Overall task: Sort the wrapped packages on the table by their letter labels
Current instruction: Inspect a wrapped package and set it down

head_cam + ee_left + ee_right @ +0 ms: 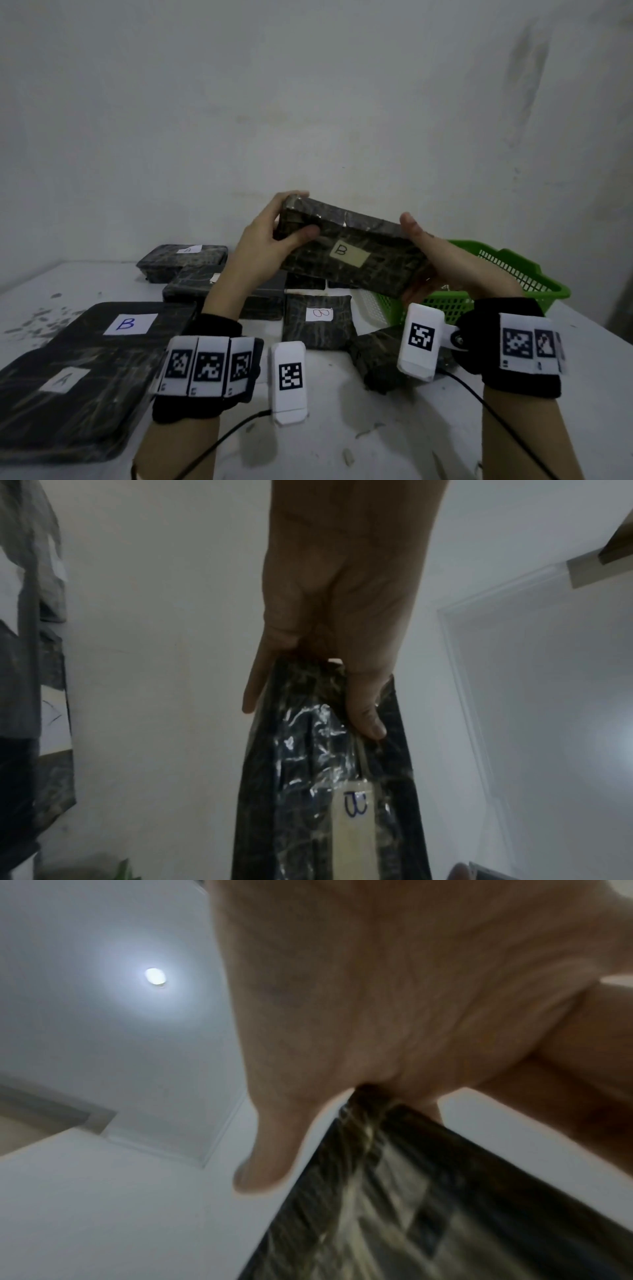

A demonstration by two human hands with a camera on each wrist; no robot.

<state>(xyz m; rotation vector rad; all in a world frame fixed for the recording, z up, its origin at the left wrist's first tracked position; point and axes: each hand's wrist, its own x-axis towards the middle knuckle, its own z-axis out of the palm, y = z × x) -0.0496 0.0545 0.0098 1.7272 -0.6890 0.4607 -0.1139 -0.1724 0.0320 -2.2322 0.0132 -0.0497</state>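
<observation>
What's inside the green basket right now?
Only the green basket far rim and mesh walls show. The lifted B package, held by both hands, covers most of its interior, so contents cannot be told.

A package marked B (346, 257) is held above the far middle of the tabletop (342, 428), the left hand (270, 233) at its left end, the right hand (435, 257) at its right end. Below it, nearer, lies a small B package (317, 322). A basket (513, 277) sits far right. At near left an A package (68, 394) lies with a B package (130, 325) just behind it; two more packages (183, 260) lie farther back.
</observation>
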